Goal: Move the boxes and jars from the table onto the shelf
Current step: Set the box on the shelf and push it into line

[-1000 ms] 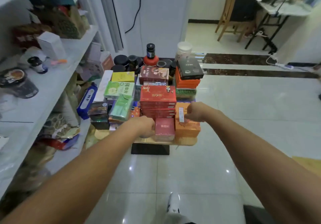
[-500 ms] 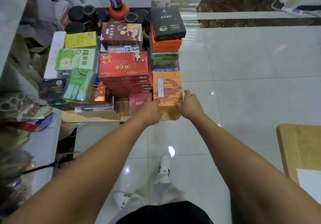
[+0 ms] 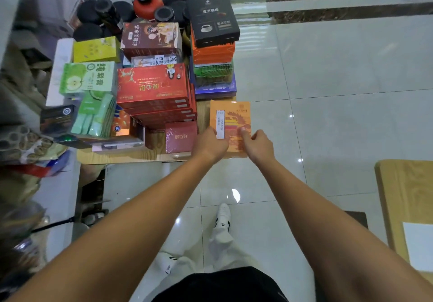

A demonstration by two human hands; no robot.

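An orange box [image 3: 230,116] with a white label strip sits at the front right corner of the small wooden table [image 3: 131,156], partly past its edge. My left hand [image 3: 209,143] grips its near left side and my right hand [image 3: 257,146] grips its near right side, thumb on top. Beside it on the left stands a small dark red box [image 3: 180,136], then a stack of red boxes [image 3: 154,91]. Behind are a brown box [image 3: 152,38], green boxes [image 3: 87,77], a yellow box [image 3: 96,48], a black coffee box [image 3: 212,19] on orange boxes, and several dark jars [image 3: 110,17].
The white shelf [image 3: 58,184] runs along the left edge, with bags and packets [image 3: 23,144] on its lower level. A second wooden table [image 3: 405,198] with a white sheet stands at the right. Glossy tiled floor [image 3: 328,79] lies to the right; my feet are below the table edge.
My view has dropped and come closer to the table. Both hands moved from the front of the pile onto the orange box, which has shifted out towards the table's front right corner.
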